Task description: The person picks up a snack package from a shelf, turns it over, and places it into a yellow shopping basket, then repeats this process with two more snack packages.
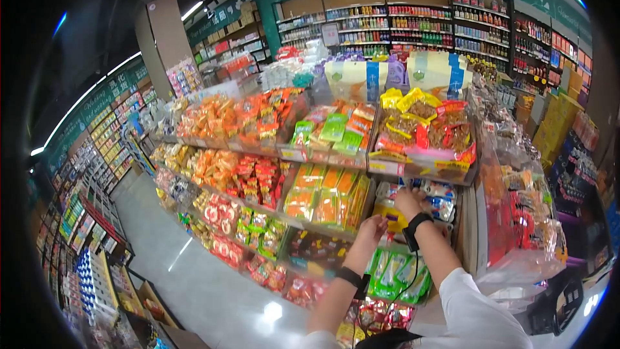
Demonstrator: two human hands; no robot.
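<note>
My left hand [372, 227] is at the front of a middle-row bin, its closed fingers at the edge of a yellow packet [392, 217]. My right hand [411, 202] reaches a little deeper into the same bin, fingers bent among blue-and-white packets [442, 208]. What its fingertips hold is hidden. Each wrist wears a black band, and a thin black cable hangs from the right one. Below the hands lie green-and-white packets [398, 274]. Left of them is a bin of orange-and-green packets [326, 194].
Above the hands sits a bin of brown snacks in yellow and red bags [426, 126]. Clear bin walls divide the tiered rack, and a side display [516, 220] stands at the right. Grey floor [168, 265] runs along the left, with drink shelves [387, 19] behind.
</note>
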